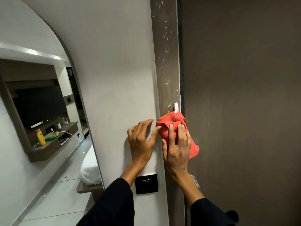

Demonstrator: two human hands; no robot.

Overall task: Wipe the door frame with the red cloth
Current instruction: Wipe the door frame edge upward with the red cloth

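The door frame [167, 66] is a dark wood-grain strip running up the middle of the view, flecked with white spots above the cloth. My right hand [176, 147] presses the crumpled red cloth [169, 123] flat against the frame, with a white tag [176, 108] sticking up from the cloth's top edge. My left hand [142, 141] rests spread on the white wall just left of the frame, its thumb touching the cloth's left edge.
The brown door [244, 103] fills the right side. A black switch panel [146, 184] sits on the white wall [117, 79] below my left hand. An arched mirror [40, 119] at left reflects a TV, shelf, bottles and a bed.
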